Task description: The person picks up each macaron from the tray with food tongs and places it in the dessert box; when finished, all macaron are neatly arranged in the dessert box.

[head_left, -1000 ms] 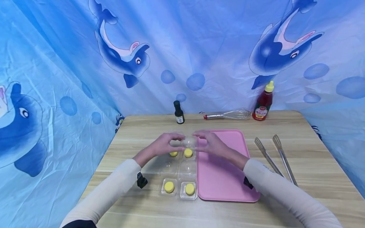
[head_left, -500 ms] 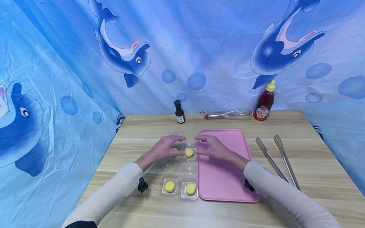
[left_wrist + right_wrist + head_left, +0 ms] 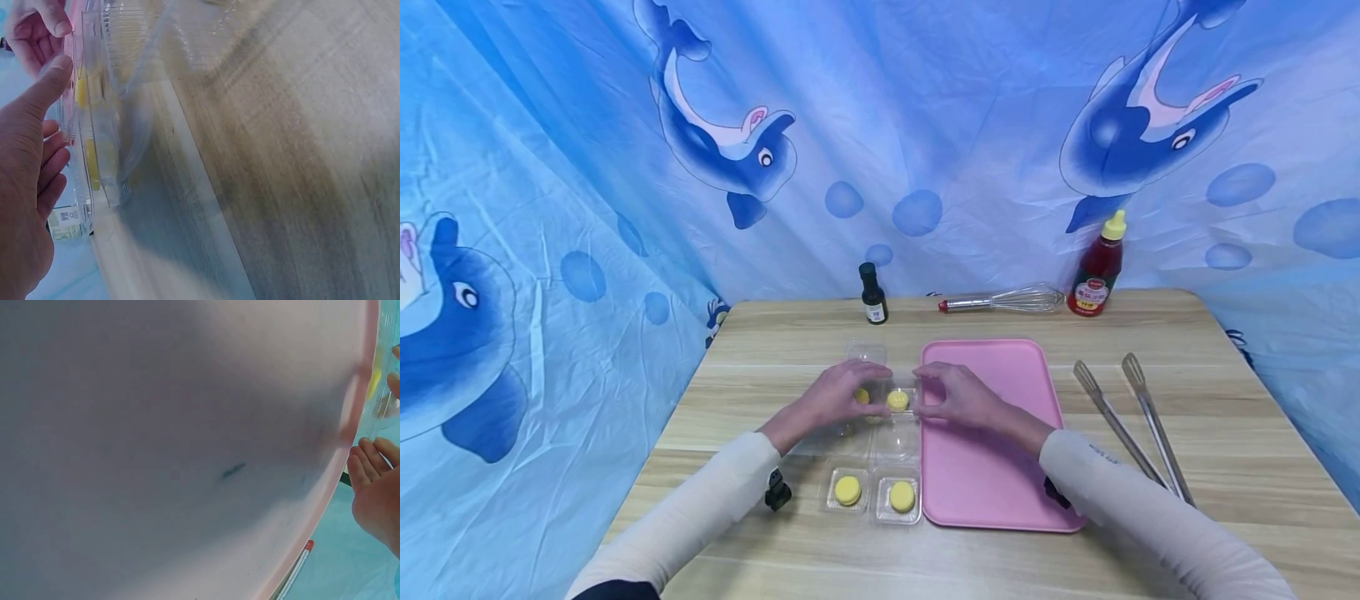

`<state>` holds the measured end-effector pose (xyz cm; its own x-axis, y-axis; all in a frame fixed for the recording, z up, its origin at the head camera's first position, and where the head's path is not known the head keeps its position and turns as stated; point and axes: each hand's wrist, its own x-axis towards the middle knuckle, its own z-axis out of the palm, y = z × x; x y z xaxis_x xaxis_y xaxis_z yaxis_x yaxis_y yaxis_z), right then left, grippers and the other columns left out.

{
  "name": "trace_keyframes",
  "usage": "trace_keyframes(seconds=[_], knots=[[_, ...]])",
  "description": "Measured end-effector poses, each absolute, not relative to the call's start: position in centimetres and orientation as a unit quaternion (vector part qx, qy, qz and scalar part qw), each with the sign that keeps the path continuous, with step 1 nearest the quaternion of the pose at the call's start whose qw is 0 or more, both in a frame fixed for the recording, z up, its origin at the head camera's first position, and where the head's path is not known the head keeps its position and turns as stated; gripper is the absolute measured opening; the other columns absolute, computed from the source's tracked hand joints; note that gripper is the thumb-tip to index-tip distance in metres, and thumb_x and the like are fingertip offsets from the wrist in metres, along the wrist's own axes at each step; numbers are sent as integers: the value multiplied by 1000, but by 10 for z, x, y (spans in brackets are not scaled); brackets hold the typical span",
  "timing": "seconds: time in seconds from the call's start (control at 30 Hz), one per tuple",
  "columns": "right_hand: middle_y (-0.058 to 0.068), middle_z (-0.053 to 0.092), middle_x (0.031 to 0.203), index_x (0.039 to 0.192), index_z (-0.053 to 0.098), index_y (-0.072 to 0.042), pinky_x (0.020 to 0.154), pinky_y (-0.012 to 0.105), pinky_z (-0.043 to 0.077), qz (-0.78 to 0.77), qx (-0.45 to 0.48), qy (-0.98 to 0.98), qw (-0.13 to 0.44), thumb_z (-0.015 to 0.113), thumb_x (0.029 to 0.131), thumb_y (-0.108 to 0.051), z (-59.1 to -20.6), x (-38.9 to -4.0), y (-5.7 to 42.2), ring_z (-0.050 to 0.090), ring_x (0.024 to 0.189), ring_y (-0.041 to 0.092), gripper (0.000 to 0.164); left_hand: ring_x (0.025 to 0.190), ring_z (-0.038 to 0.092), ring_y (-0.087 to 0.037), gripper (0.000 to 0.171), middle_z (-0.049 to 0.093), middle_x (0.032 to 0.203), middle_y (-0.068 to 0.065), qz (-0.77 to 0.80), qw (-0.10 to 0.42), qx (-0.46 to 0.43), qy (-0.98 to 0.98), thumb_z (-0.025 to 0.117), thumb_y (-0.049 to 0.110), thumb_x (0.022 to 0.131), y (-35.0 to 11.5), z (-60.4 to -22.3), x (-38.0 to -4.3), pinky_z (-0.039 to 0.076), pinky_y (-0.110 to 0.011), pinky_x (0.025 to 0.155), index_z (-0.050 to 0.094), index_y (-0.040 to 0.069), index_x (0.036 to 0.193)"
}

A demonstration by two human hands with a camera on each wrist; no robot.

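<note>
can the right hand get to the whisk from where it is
Probably yes: only the flat pink tray and tabletop seem to lie between the right hand and the whisk, though the hand would first have to leave the clear container.

back-left yellow macaron [image 3: 862, 397]: part-hidden by left grip [image 3: 838, 392] | tongs [image 3: 1156, 429]: ends behind right sleeve [image 3: 1157, 518]

Along the far edge of the desk [image 3: 775, 342] I see a small dark bottle [image 3: 873, 297], a wire whisk [image 3: 992, 302] and a yellow-capped sauce bottle [image 3: 1095, 271]. Metal tongs [image 3: 1161, 433] lie nearer; 3 dolphins [image 3: 730, 162] decorate the blue curtain [image 3: 970, 125].
</note>
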<state>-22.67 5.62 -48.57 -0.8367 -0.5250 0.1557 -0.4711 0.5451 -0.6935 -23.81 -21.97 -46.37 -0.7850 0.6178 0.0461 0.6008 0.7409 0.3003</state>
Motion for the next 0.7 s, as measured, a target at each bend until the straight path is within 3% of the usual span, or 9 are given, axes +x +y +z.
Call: trace_keyframes(seconds=[0.23,0.47,0.7], knots=[[15,69,137,140,66,-1,120,50,43,-374,-286,882,24,94,82,-25,-488,-227,57,61,134,34,68,143,53,-22,74,61,152,1,149,35,327,932,81,60,87,-220,-466,-239,40,-49,122,64,22,147],[15,70,135,138,66,0,119,51,45,-369,-295,881,15,94,82,-26,-488,-226,57,62,132,35,67,147,49,-25,69,56,157,-2,150,56,354,921,77,53,95,-225,-462,-238,32,-50,126,60,17,150],[16,69,136,139,66,0,118,52,45,-370,-296,881,16,93,83,-25,-487,-225,57,62,132,35,68,147,48,-27,67,55,158,-4,155,67,359,918,77,47,97,-227,-461,-238,35,-52,125,58,14,152]])
